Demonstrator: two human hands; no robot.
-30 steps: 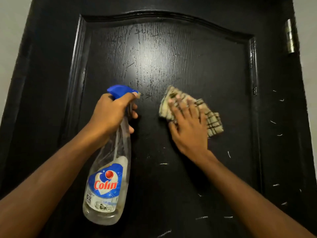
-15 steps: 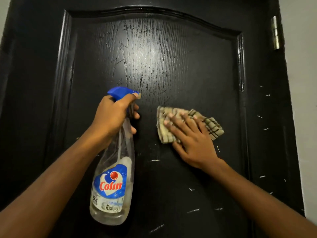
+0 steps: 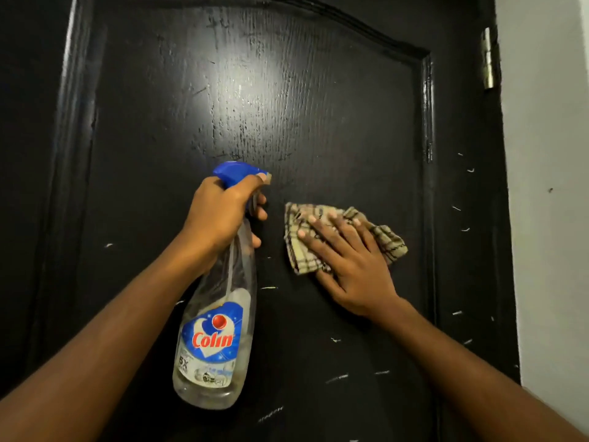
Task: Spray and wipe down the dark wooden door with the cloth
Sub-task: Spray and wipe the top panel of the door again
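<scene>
Checked cloth [image 3: 298, 253] lies flat under our right grip [image 3: 353, 272], fingers [image 3: 320, 232] straight, long axis toward the right edge of the door [image 3: 287, 106]; left grip [image 3: 220, 215] clamps the spray bottle [image 3: 213, 346] just beside.

Black panelled door [image 3: 318, 106], checked cloth [image 3: 301, 261] and spray bottle [image 3: 220, 314].
The door is dark wood with visible grain, an arched panel moulding, a glossy patch of light at upper centre, and small pale marks towards its right edge and lower part. The crumpled beige cloth with dark checks lies against the panel right of centre, under the spread fingers [image 3: 322, 229] of the right hand [image 3: 350, 266]. The clear bottle, with a blue trigger head and "Colin" label, hangs upright just left of the cloth, gripped at the neck by the left hand [image 3: 220, 215].
</scene>
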